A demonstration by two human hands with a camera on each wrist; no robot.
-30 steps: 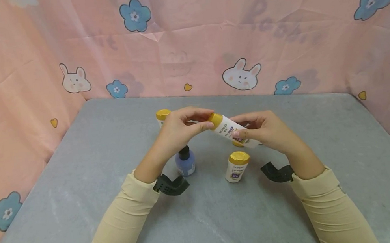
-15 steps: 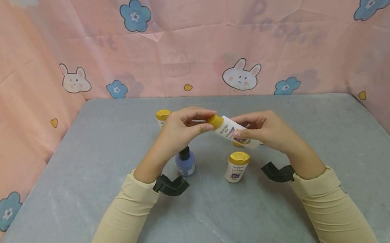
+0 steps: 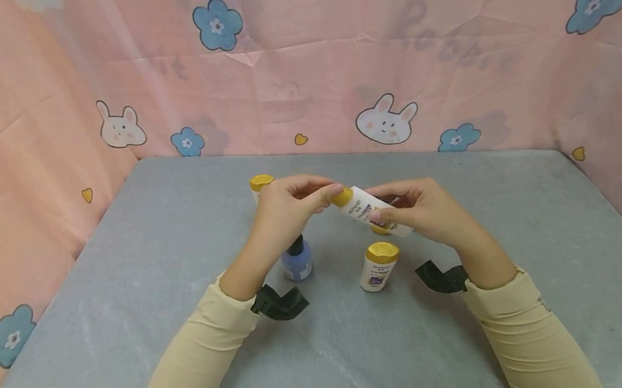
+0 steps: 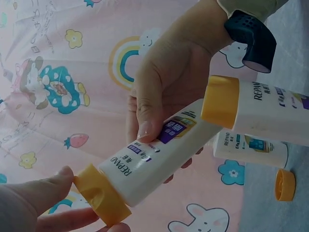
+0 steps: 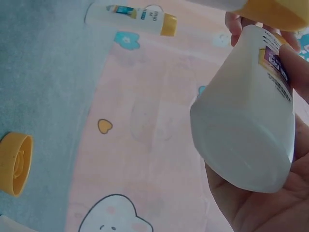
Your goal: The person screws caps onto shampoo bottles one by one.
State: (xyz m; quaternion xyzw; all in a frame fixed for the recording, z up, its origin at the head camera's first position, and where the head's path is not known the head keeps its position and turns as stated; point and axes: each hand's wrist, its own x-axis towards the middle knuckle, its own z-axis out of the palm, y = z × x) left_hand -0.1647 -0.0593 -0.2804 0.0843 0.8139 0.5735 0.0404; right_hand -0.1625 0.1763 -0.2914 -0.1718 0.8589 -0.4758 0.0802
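Observation:
Held tilted above the table is a white shampoo-style bottle (image 3: 368, 206) marked REPAND, its yellow cap (image 4: 102, 195) pointing left. My left hand (image 3: 288, 209) pinches that cap between thumb and fingers. My right hand (image 3: 425, 212) grips the bottle's body, thumb on the labelled front and fingers behind. In the right wrist view the bottle's base (image 5: 241, 150) faces the camera. Below the hands stands a similar white bottle (image 3: 376, 272) with a yellow cap.
A blue bottle (image 3: 297, 265) with a black top stands below my left wrist. Another yellow-capped white bottle (image 3: 261, 185) stands behind the left hand, partly hidden. A loose yellow cap (image 4: 285, 184) lies on the grey table (image 3: 104, 342). A printed pink cloth (image 3: 286, 64) hangs behind.
My left hand has turned on the cap, its thumb moving up over it and the wrist shifting slightly down and right. The right hand and bottle stay nearly in place.

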